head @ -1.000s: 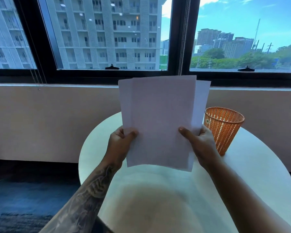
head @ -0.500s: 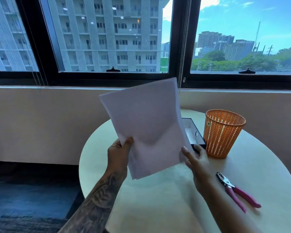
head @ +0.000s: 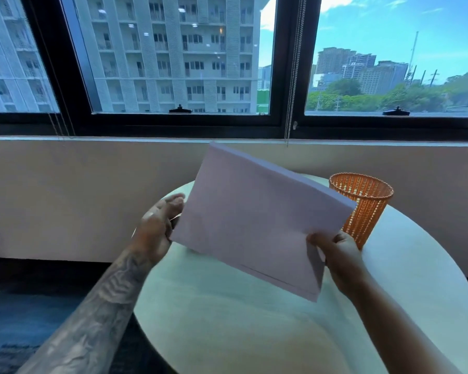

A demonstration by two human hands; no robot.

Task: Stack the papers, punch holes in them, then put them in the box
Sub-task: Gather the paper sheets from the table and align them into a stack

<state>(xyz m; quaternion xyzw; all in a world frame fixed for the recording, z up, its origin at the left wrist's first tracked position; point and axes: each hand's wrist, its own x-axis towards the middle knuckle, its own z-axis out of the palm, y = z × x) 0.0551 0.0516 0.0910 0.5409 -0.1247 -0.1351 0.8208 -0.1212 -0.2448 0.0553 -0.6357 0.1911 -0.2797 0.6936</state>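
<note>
In the head view, a stack of white papers point(head: 254, 225) is held in the air above a round white table point(head: 241, 333), tilted so that its long edges slope down from upper left to lower right. The stack is gripped at two opposite ends: the left hand point(head: 157, 228), on a tattooed forearm point(head: 92, 319), is closed on the left short edge, with its fingers point(head: 173, 205) curled along that edge and partly hidden behind the sheets, while the right hand point(head: 338, 252) is pinched on the lower right part, its thumb laid on the near face close to the right corner and the other fingers hidden behind the paper. The bulk of the stack thus lies between the two hands and rises above them towards the window sill. The sheets are seen nearly squared, with a thin offset line visible along the lower edge. An orange mesh basket point(head: 365, 206) stands upright on the table just behind the right hand, its left side partly covered by the upper right corner of the papers. Behind the table a dark-framed window point(head: 289, 63) is seen, with buildings and trees beyond it
</note>
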